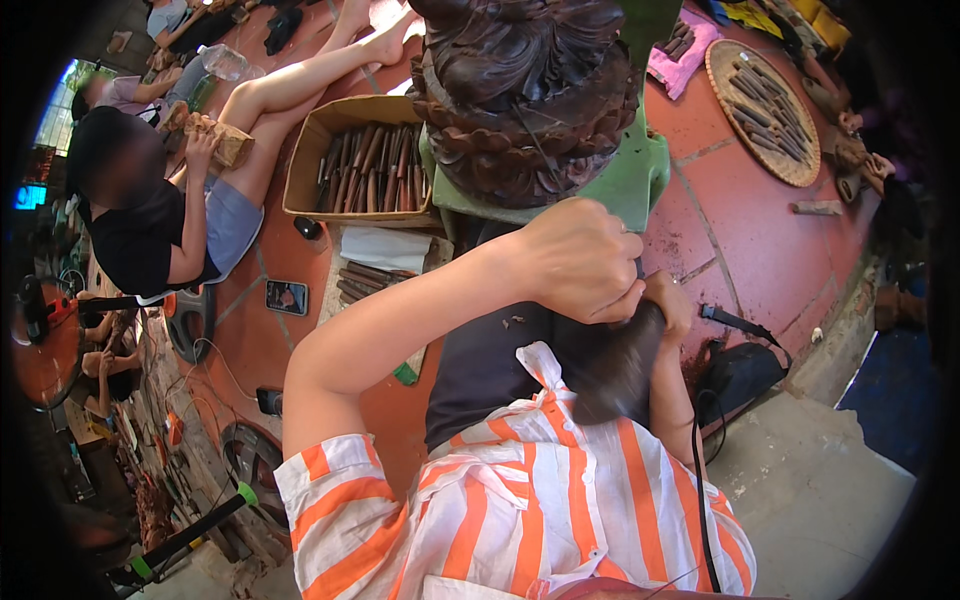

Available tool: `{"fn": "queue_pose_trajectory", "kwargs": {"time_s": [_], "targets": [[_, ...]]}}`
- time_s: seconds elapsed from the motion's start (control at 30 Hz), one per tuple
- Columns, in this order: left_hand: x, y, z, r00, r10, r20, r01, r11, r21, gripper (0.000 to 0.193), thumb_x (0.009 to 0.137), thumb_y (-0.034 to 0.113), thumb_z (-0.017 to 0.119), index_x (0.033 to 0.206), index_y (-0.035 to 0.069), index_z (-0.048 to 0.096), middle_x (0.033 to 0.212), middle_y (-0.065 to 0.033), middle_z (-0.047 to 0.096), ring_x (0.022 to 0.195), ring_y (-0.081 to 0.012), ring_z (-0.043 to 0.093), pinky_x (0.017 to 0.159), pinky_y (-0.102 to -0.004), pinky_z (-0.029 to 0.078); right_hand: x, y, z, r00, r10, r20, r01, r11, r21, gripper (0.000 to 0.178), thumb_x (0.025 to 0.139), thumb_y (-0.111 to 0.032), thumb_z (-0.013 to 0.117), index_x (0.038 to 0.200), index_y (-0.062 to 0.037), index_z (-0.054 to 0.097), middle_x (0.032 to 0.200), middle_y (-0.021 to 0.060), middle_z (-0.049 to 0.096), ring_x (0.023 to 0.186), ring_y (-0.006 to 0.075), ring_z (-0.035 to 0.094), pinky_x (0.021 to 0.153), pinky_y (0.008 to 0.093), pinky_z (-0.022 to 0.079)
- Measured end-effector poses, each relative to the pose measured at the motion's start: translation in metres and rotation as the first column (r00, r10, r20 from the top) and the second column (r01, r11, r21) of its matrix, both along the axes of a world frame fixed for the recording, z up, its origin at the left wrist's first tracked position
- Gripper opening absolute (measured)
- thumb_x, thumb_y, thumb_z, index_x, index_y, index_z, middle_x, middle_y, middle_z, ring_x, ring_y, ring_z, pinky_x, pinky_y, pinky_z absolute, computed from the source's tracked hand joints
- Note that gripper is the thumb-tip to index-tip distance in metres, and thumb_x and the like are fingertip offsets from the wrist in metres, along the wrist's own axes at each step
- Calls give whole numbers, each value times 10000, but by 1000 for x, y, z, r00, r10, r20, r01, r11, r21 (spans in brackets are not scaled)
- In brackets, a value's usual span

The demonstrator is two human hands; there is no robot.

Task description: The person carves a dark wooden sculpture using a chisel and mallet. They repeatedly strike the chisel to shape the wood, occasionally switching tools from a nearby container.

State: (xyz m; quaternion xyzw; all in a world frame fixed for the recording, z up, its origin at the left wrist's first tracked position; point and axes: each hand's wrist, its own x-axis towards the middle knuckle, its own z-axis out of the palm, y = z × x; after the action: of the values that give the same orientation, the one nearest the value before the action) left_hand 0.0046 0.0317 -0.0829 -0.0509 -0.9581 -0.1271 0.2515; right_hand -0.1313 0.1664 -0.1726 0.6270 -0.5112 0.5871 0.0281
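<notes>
My left hand (582, 258) is curled into a fist in front of a dark brown carved wooden figure (525, 110), its arm crossing from the left. Close beside it, my right hand (672, 303) is closed, fingers partly hidden behind the left. Below both hands hangs a dark brown, streaked, tapering thing (622, 372), glossy and hair-like; I cannot tell its kind. Its upper end meets my hands. What the left fist encloses is hidden. The carving stands on a green stand (605, 195), just beyond my hands.
A cardboard box (355, 215) of wooden-handled tools stands left of the carving, more tools (362, 283) nearer. A phone (287, 297) lies on red tiles. A person (150, 210) at left holds a wooden block. At right are a woven tray (715, 80) with tools and a black bag (740, 375).
</notes>
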Motion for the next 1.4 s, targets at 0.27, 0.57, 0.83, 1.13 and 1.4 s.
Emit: {"fn": "queue_pose_trajectory", "kwargs": {"time_s": [0.27,0.57,0.83,1.13,1.4], "targets": [[5,17,8,974,77,-212,-86,996,-36,310,718,265,630,496,128,463,603,-7,400,508,-179,451,471,-325,344,-6,3,-2,996,71,58,-73,997,39,221,649,-49,753,689,-44,536,597,53,517,511,206,528,486,301,404],[12,9,0,984,-41,-175,45,999,16,299,704,268,643,497,104,505,584,-19,458,597,-204,531,517,-345,395,-1,5,0,992,58,112,-63,997,41,235,628,-12,759,681,-50,534,593,52,519,509,203,527,487,300,411],[16,0,-3,962,-106,-251,119,992,36,282,661,226,632,500,125,423,586,-3,382,543,-173,442,480,-321,331,5,5,0,996,63,70,-64,998,14,252,617,22,760,680,-56,529,589,52,518,504,202,526,488,298,414],[19,-11,-12,948,-186,-257,199,980,24,271,659,239,627,509,122,434,589,-2,390,551,-175,457,479,-323,337,4,3,-1,975,-134,-177,136,991,-2,259,676,-2,760,683,-62,508,579,63,509,497,227,526,464,316,378],[16,-10,-11,955,-160,-252,165,986,-1,269,653,244,626,512,119,435,598,-3,394,556,-176,458,480,-322,337,2,3,0,975,-128,-180,131,991,2,251,694,1,744,677,-67,502,583,64,506,494,230,519,466,325,375]]}}
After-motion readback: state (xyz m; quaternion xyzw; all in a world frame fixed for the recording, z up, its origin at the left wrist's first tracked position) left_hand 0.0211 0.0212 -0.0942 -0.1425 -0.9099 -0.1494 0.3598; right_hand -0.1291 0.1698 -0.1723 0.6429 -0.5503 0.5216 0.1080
